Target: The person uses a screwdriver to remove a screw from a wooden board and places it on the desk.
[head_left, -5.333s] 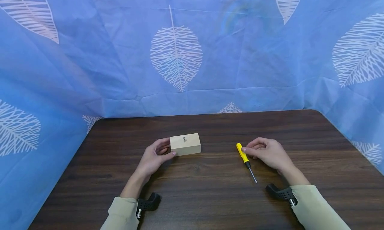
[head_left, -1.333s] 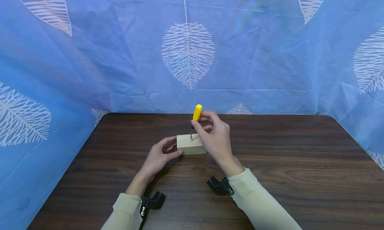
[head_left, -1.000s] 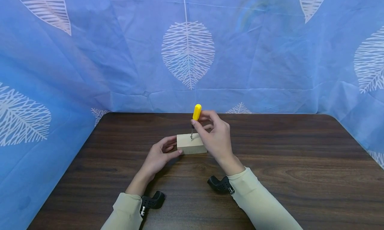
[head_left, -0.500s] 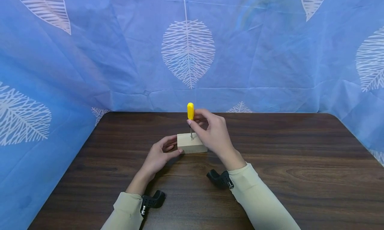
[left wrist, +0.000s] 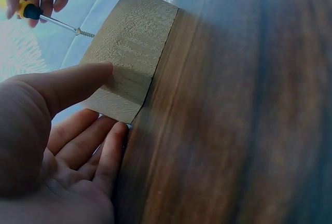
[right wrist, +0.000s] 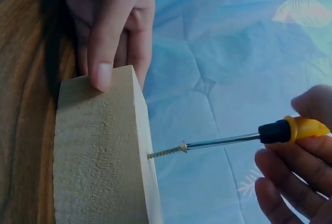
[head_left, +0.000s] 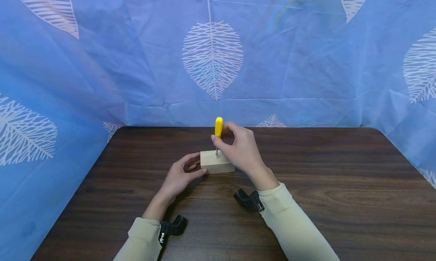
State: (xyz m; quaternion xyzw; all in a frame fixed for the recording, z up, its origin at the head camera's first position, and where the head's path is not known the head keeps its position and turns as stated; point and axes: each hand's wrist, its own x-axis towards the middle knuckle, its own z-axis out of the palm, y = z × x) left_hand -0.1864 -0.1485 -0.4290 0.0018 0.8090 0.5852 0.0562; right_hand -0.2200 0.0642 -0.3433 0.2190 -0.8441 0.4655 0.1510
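A pale wooden block (head_left: 218,167) rests on the table, a screw (right wrist: 167,153) standing out of its top face with much of the thread exposed. My left hand (head_left: 178,176) grips the block's left end, thumb on the near side and fingers behind. In my right hand (head_left: 242,147) is a yellow-handled screwdriver (head_left: 218,127), pinched by the handle between thumb and fingers. It stands nearly upright over the block, its tip on the screw head, as the right wrist view shows. The left wrist view shows the screw (left wrist: 85,33) in line with the metal shaft.
The dark wood-grain table (head_left: 323,170) reaches back to a blue curtain (head_left: 150,64) printed with white leaves. Black wrist mounts (head_left: 174,226) sit at both sleeve cuffs, the right mount (head_left: 248,199) just in front of the block.
Earlier, the screwdriver lay on the table at the right with my right hand at its handle. Now it stands on the screw. Recently its handle tilts slightly, while my left hand stays on the block.
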